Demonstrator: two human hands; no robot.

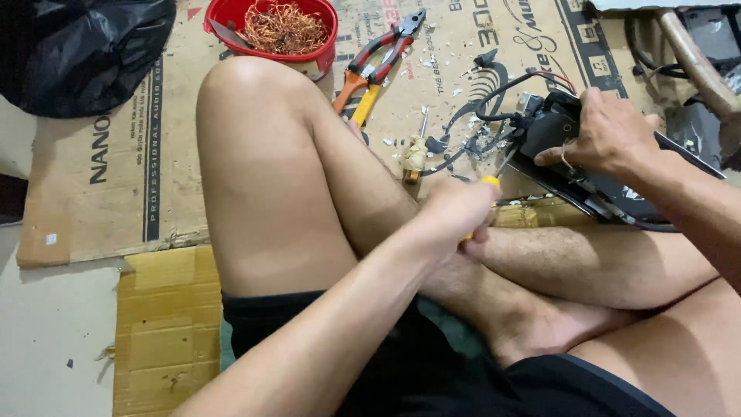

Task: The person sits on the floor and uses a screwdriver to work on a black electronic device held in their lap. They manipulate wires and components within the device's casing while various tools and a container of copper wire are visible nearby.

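Flattened cardboard (116,162) covers the floor across the upper half of the frame, with a black plastic bag (85,46) in the upper left corner; I have only the head view to go on.

Right of centre, the black device (575,166) lies on the cardboard against my shin, its casing open and dark wires (494,116) spilling out to its left; my right hand (610,135) presses down on top of it, fingers closed over its edge, so it is pinned in place. My left hand (455,212), at centre, is clenched round a yellow-handled screwdriver (494,174) whose tip points into the device's near end.

As to progress, I judge the stripping well along: a red bowl (274,31) at top centre already holds a heap of copper wire (284,29); white scraps litter the cardboard; red-handled pliers (382,50) and a second small screwdriver (417,150) lie put aside. What remains, as I read it, is freeing the rest of the device's innards; I cannot see how many fastenings are left.
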